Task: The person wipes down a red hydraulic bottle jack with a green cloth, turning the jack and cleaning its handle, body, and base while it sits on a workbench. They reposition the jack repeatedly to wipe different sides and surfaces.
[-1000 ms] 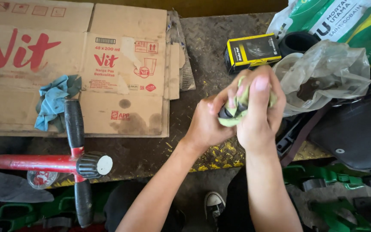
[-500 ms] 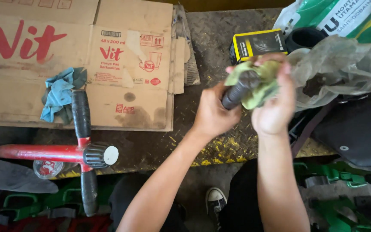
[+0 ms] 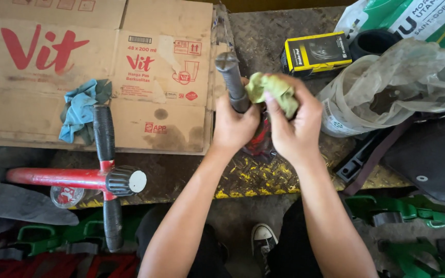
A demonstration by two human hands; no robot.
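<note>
My left hand (image 3: 233, 126) grips a dark grey cylindrical handle grip (image 3: 231, 80), held upright with its round end cap pointing away from me. My right hand (image 3: 292, 123) clutches a crumpled pale green rag (image 3: 271, 90) just to the right of the grip, touching its side. Both hands are above a worn metal tread-plate bench (image 3: 248, 177). A red part under my hands is mostly hidden.
Flattened cardboard boxes (image 3: 93, 72) cover the bench's left. A red handlebar with black grips (image 3: 104, 177) and a blue rag (image 3: 81, 108) lie at left. A yellow-black box (image 3: 315, 51), a plastic bag (image 3: 392, 87) and a dark seat (image 3: 433, 154) sit at right. Green frames (image 3: 403, 216) lie below.
The rag has come off the grip's end, leaving the whole grip bare. My left hand has slid down the grip and the grip now stands more upright.
</note>
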